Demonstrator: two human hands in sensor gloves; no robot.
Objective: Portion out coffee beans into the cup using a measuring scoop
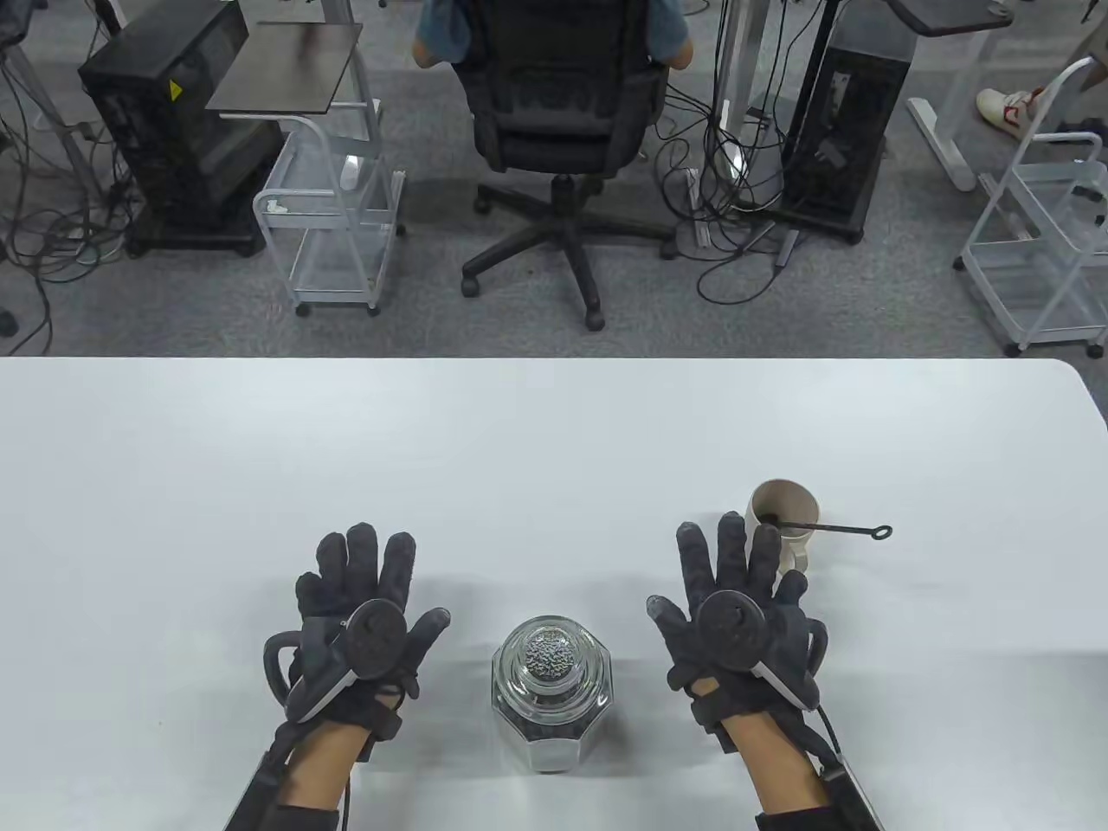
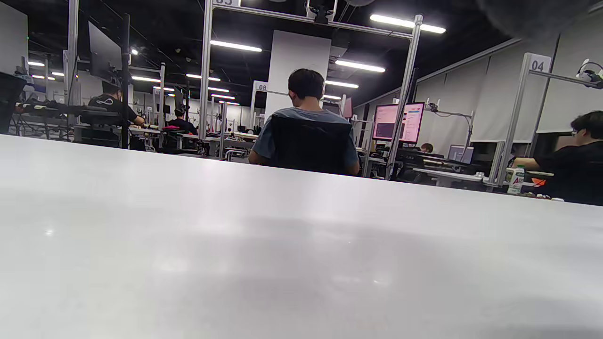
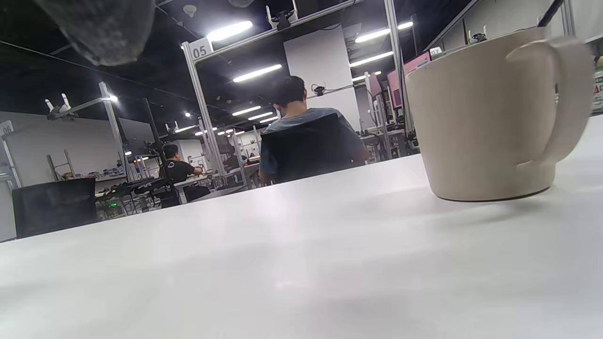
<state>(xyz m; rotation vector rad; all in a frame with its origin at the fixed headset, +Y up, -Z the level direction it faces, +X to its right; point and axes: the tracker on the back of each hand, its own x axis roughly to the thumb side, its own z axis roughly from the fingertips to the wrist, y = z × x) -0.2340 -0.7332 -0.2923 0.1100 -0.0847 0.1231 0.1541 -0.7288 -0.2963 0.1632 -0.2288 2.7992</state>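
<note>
A glass jar with a glass stopper lid stands near the table's front edge, dark coffee beans inside. A cream cup stands to the right, and a dark long-handled scoop rests in it with its handle sticking out to the right. My left hand lies flat left of the jar, fingers spread, holding nothing. My right hand lies flat right of the jar, its fingertips just short of the cup. The right wrist view shows the cup close by with its handle on the right.
The white table stretches bare behind the hands. Beyond its far edge stand an office chair with a seated person, computer towers, white wire carts and floor cables. The wrist views show people at other desks.
</note>
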